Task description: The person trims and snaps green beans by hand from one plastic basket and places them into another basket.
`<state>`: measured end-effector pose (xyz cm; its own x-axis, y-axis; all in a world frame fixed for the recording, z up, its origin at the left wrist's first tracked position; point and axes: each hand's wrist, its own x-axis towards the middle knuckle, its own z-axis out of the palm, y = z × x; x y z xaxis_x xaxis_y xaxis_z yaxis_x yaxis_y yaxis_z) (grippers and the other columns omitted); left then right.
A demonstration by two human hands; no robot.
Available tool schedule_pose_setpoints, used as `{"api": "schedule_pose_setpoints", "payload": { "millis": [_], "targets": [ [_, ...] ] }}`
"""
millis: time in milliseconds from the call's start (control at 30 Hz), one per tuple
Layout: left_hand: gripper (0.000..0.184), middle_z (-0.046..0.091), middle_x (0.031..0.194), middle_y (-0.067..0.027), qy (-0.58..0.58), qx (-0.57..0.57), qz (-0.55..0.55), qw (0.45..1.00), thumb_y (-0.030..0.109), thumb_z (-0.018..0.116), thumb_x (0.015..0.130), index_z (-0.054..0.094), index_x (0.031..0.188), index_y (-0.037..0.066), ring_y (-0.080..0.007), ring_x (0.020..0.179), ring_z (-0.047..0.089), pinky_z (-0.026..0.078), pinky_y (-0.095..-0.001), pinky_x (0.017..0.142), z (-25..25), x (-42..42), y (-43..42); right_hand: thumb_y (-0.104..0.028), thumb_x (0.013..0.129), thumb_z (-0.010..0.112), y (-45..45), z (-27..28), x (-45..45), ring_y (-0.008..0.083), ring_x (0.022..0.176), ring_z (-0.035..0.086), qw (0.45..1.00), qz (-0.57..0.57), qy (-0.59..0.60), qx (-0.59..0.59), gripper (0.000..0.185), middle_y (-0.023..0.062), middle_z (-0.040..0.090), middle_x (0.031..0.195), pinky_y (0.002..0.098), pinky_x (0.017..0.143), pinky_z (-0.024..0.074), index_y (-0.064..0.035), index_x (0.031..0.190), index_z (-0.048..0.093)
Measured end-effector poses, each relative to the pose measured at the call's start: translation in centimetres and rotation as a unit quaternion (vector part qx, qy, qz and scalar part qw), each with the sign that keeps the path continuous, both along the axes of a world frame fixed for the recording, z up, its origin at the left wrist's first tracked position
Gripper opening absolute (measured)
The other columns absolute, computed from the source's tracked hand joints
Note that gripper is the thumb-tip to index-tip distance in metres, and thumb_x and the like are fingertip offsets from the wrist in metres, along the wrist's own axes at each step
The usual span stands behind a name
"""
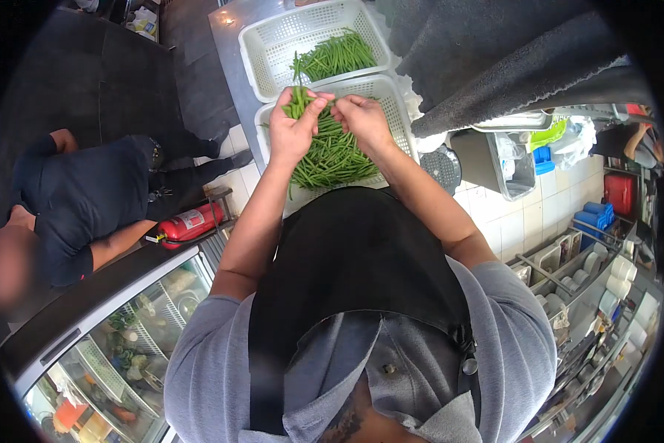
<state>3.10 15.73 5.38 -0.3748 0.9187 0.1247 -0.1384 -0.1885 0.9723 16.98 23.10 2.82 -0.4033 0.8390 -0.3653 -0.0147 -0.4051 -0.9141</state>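
My left hand (293, 127) is closed around a small bunch of green beans (297, 103), whose ends stick up past the fingers. Close beside it, my right hand (359, 119) is pinched at the fingertips; whatever is between them is too small to make out. Both hands are above the nearer white perforated basket (408, 140), which holds a large heap of green beans (332, 159). Behind it is a second white basket (269, 63) with a smaller pile of green beans (339, 57) at its right side.
The baskets rest on a metal counter (232, 44). A dark cloth (494, 74) hangs at the right, near a grey bin (520, 184). On the left are a person in dark clothes (88, 192), a red fire extinguisher (192, 225) and a glass-topped fridge (125, 347). Dish shelves (568, 280) stand at right.
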Motion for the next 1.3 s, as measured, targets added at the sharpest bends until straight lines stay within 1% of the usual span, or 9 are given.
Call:
{"api": "schedule_pose_setpoints", "payload": {
  "millis": [167,300,467,667,767,967,1133,1200,1300],
  "targets": [
    [0.016,0.076,0.100,-0.0143,-0.015,0.030,0.041,0.999,0.014,0.067,0.100,0.055,0.103,0.004,-0.0058,0.054,0.051,0.042,-0.0206,0.048,1.2,0.0,-0.4,-0.015,0.087,0.066,2.3,-3.5,1.0,0.0152,0.067,0.063,0.988,-0.029,0.055,-0.144,0.015,0.0048,0.072,0.078,0.0315,0.061,0.0504,-0.0035,0.082,0.074],
    [0.016,0.074,0.090,-0.0104,-0.019,-0.029,0.041,0.999,0.018,0.065,0.102,0.060,0.105,0.004,-0.0065,0.057,0.052,0.042,-0.0219,0.051,0.9,-2.5,-0.6,-0.017,0.088,0.063,3.2,-4.0,3.8,0.0325,0.090,0.071,0.812,0.331,-0.416,0.243,0.020,0.0168,0.073,0.104,0.0454,0.080,0.0553,-0.0118,0.104,0.075],
    [0.019,0.068,0.080,-0.0039,-0.026,-0.117,0.054,0.991,0.021,0.065,0.102,0.066,0.108,0.003,-0.0084,0.058,0.052,0.043,-0.0242,0.052,-2.3,-4.1,-1.3,-0.018,0.090,0.066,3.0,-7.3,3.2,0.0389,0.101,0.068,0.838,0.094,-0.310,0.439,0.021,0.0158,0.073,0.111,0.0468,0.093,0.0530,-0.0065,0.106,0.073],
    [0.023,0.059,0.072,0.0018,-0.179,-0.167,-0.023,0.969,0.026,0.071,0.099,0.070,0.103,0.003,-0.0092,0.061,0.054,0.046,-0.0269,0.056,-1.5,-4.0,-2.2,-0.019,0.093,0.064,4.4,-6.6,0.1,0.0412,0.095,0.068,0.833,0.198,-0.286,0.430,0.017,0.0185,0.073,0.100,0.0492,0.088,0.0538,-0.0055,0.099,0.074],
    [0.027,0.061,0.070,0.0013,0.027,-0.277,-0.012,0.960,0.027,0.072,0.098,0.072,0.104,0.001,-0.0129,0.064,0.059,0.052,-0.0307,0.065,-1.7,-4.1,-1.8,-0.016,0.093,0.065,4.0,-3.8,0.3,0.0423,0.092,0.068,0.830,0.165,-0.292,0.445,0.015,0.0203,0.072,0.096,0.0501,0.085,0.0536,-0.0033,0.096,0.073],
    [0.038,0.074,0.097,-0.0202,0.430,-0.100,0.002,0.897,0.031,0.078,0.090,0.073,0.109,-0.001,-0.0320,0.091,0.072,0.055,-0.0390,0.084,-3.1,-2.5,0.3,-0.009,0.092,0.064,2.5,1.7,1.2,0.0440,0.089,0.067,0.852,0.111,-0.190,0.475,0.011,0.0224,0.070,0.092,0.0496,0.080,0.0533,-0.0002,0.096,0.068],
    [0.046,0.072,0.096,-0.0211,0.353,-0.178,-0.024,0.918,0.035,0.081,0.086,0.071,0.107,-0.005,-0.0366,0.091,0.071,0.054,-0.0429,0.085,-1.5,-1.1,1.3,-0.011,0.096,0.064,2.1,1.7,1.0,0.0342,0.080,0.069,0.870,0.054,-0.159,0.463,0.012,0.0175,0.070,0.086,0.0422,0.073,0.0541,-0.0001,0.100,0.065],
    [0.042,0.074,0.090,-0.0141,0.258,-0.178,0.002,0.950,0.031,0.084,0.084,0.072,0.105,-0.003,-0.0276,0.087,0.071,0.054,-0.0396,0.084,-0.4,-0.2,1.3,-0.013,0.101,0.062,1.9,0.4,0.2,0.0188,0.074,0.065,0.974,-0.009,-0.025,0.224,0.013,0.0093,0.068,0.081,0.0335,0.068,0.0523,-0.0001,0.101,0.065],
    [0.031,0.074,0.087,-0.0076,0.140,-0.184,-0.033,0.972,0.023,0.084,0.084,0.072,0.103,0.001,-0.0155,0.072,0.066,0.053,-0.0317,0.067,-1.3,0.4,1.9,-0.014,0.104,0.060,0.7,1.0,-0.2,0.0099,0.073,0.057,0.986,-0.077,0.136,0.059,0.014,0.0028,0.063,0.081,0.0282,0.068,0.0495,-0.0009,0.103,0.064]
  ]
}}
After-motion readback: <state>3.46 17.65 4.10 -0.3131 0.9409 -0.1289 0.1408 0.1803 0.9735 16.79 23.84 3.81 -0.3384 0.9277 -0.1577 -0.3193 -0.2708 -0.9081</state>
